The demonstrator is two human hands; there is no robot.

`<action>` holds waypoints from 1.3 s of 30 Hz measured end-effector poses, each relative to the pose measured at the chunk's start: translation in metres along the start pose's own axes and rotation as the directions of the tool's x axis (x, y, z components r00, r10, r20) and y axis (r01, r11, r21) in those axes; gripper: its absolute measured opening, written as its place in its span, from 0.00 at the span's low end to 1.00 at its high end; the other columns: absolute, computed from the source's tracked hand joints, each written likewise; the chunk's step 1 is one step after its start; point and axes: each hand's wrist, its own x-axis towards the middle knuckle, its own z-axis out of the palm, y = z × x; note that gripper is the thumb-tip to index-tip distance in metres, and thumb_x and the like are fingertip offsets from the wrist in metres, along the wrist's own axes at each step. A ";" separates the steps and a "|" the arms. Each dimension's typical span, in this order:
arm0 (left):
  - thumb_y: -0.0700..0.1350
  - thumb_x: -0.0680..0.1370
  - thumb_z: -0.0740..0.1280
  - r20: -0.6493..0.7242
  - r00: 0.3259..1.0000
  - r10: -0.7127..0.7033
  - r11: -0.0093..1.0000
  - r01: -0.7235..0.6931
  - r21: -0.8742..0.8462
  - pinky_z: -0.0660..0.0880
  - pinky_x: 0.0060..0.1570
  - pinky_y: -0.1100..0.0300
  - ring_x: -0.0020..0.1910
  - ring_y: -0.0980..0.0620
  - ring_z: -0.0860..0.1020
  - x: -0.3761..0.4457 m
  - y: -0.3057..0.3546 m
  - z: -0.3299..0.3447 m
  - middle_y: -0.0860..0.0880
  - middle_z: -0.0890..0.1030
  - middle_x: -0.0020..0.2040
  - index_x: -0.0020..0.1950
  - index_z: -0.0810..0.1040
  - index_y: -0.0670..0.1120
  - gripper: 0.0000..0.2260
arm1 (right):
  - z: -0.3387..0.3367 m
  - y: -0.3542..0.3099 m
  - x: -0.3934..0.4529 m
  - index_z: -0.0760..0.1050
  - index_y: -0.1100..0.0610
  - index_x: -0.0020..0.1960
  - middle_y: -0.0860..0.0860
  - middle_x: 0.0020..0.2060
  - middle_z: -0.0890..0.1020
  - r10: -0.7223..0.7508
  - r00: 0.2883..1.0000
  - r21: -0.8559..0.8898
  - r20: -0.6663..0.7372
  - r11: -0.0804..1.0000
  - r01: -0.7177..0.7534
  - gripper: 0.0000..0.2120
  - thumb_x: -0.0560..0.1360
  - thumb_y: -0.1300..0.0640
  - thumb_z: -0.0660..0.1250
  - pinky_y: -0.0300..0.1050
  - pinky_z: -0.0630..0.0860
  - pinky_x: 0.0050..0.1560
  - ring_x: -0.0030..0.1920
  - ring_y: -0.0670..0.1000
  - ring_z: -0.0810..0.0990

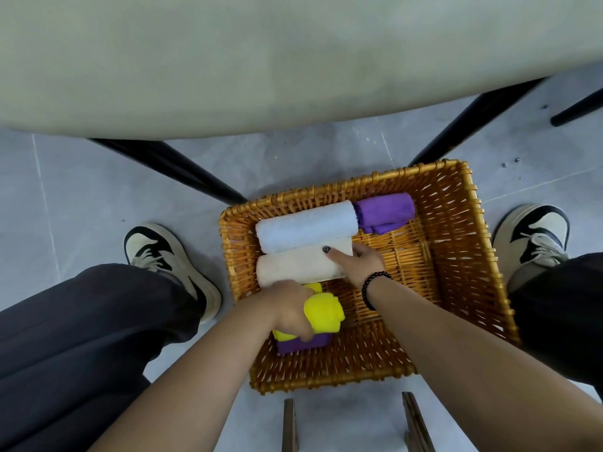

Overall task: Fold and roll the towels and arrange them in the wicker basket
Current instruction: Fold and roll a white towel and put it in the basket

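STEP: seating yellow towel roll (324,311) in basket (456,256) on floor, left side, near of cream roll (293,267) | HANDS: left hand (287,313) grasping yellow roll; right hand (360,261) curled round cream roll's right end | TIP: press snug against cream roll, parallel, seam down, over purple towel (303,344) | RISK: unrolling on release
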 end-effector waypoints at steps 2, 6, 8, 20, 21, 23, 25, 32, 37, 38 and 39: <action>0.50 0.66 0.75 -0.040 0.999 0.004 0.999 -0.006 -0.032 0.74 0.35 0.59 0.42 0.50 0.77 -0.002 0.002 -0.011 0.50 0.76 0.46 0.47 0.73 0.55 0.14 | -0.002 0.000 0.002 0.77 0.56 0.57 0.52 0.55 0.80 -0.072 0.994 -0.149 -0.084 0.987 0.059 0.24 0.66 0.48 0.78 0.46 0.78 0.51 0.52 0.52 0.79; 0.54 0.66 0.74 -0.111 0.994 -0.002 1.000 0.005 0.021 0.75 0.46 0.53 0.50 0.48 0.71 -0.004 0.000 -0.022 0.49 0.69 0.49 0.52 0.72 0.56 0.18 | -0.002 -0.003 0.000 0.69 0.55 0.62 0.52 0.59 0.71 -0.276 0.944 -0.267 -0.182 0.938 0.223 0.31 0.65 0.52 0.79 0.41 0.71 0.55 0.57 0.49 0.72; 0.55 0.67 0.73 -0.115 0.993 -0.023 0.998 0.030 0.055 0.72 0.52 0.50 0.55 0.47 0.67 -0.004 -0.004 -0.021 0.48 0.67 0.53 0.58 0.72 0.55 0.22 | -0.001 -0.006 -0.003 0.67 0.57 0.68 0.52 0.61 0.70 -0.364 0.918 -0.294 -0.157 0.905 0.309 0.33 0.67 0.57 0.78 0.37 0.67 0.55 0.59 0.49 0.70; 0.56 0.63 0.74 -0.152 0.987 -0.045 0.982 0.016 -0.186 0.73 0.52 0.54 0.55 0.49 0.71 -0.005 -0.013 -0.022 0.49 0.70 0.54 0.56 0.72 0.55 0.24 | -0.013 -0.016 -0.005 0.74 0.55 0.65 0.48 0.55 0.79 -0.294 0.955 -0.187 -0.037 0.941 0.282 0.17 0.77 0.61 0.65 0.39 0.71 0.53 0.54 0.47 0.75; 0.52 0.65 0.76 -0.158 0.986 -0.052 0.956 0.003 -0.295 0.74 0.49 0.57 0.53 0.50 0.73 -0.007 -0.011 -0.025 0.49 0.72 0.53 0.56 0.73 0.52 0.22 | -0.016 -0.017 -0.008 0.76 0.55 0.62 0.46 0.52 0.79 -0.291 0.952 -0.119 -0.095 0.953 0.279 0.14 0.77 0.61 0.65 0.39 0.71 0.50 0.52 0.47 0.76; 0.48 0.65 0.77 -0.133 0.989 -0.067 0.876 -0.006 -0.483 0.76 0.46 0.59 0.50 0.52 0.77 -0.009 -0.008 -0.030 0.49 0.78 0.53 0.55 0.77 0.49 0.21 | -0.023 -0.017 -0.017 0.79 0.54 0.53 0.46 0.46 0.81 -0.268 0.949 0.070 -0.167 0.957 0.282 0.08 0.76 0.62 0.66 0.39 0.74 0.46 0.48 0.49 0.78; 0.51 0.60 0.74 -0.085 0.993 -0.081 0.820 0.018 -0.572 0.78 0.48 0.55 0.50 0.50 0.79 -0.009 -0.004 -0.034 0.48 0.81 0.52 0.55 0.79 0.49 0.24 | -0.024 -0.019 -0.027 0.80 0.56 0.51 0.51 0.45 0.83 -0.210 0.976 0.281 -0.059 0.935 0.218 0.07 0.76 0.64 0.66 0.44 0.76 0.45 0.45 0.52 0.79; 0.42 0.67 0.76 -0.095 0.994 -0.058 0.687 -0.029 -0.726 0.79 0.49 0.55 0.49 0.49 0.81 -0.005 0.010 -0.035 0.46 0.83 0.51 0.57 0.79 0.46 0.20 | -0.030 -0.032 -0.038 0.81 0.57 0.52 0.56 0.48 0.82 -0.146 0.890 0.222 0.433 0.974 0.051 0.06 0.75 0.61 0.68 0.53 0.76 0.54 0.51 0.55 0.79; 0.51 0.57 0.76 -0.235 0.945 -0.227 0.580 -0.063 -0.813 0.79 0.48 0.52 0.50 0.50 0.81 0.004 0.016 -0.027 0.49 0.81 0.52 0.59 0.74 0.50 0.31 | -0.050 -0.031 -0.031 0.76 0.57 0.59 0.54 0.49 0.82 -0.072 0.876 0.170 0.476 0.985 -0.011 0.13 0.75 0.65 0.68 0.43 0.80 0.40 0.45 0.51 0.82; 0.51 0.58 0.77 -0.264 0.931 -0.252 0.571 -0.077 -0.818 0.78 0.46 0.53 0.49 0.50 0.80 0.005 0.018 -0.025 0.49 0.80 0.52 0.57 0.74 0.51 0.30 | -0.054 -0.031 -0.031 0.76 0.57 0.59 0.54 0.48 0.82 -0.066 0.881 0.175 0.468 0.984 -0.019 0.13 0.75 0.66 0.68 0.42 0.80 0.40 0.45 0.51 0.82; 0.50 0.60 0.78 -0.292 0.918 -0.268 0.551 -0.103 -0.828 0.78 0.44 0.54 0.49 0.50 0.80 0.007 0.021 -0.023 0.49 0.80 0.51 0.56 0.74 0.51 0.27 | -0.057 -0.031 -0.030 0.76 0.57 0.58 0.54 0.48 0.82 -0.066 0.890 0.187 0.451 0.982 -0.021 0.13 0.74 0.66 0.68 0.42 0.80 0.39 0.44 0.50 0.82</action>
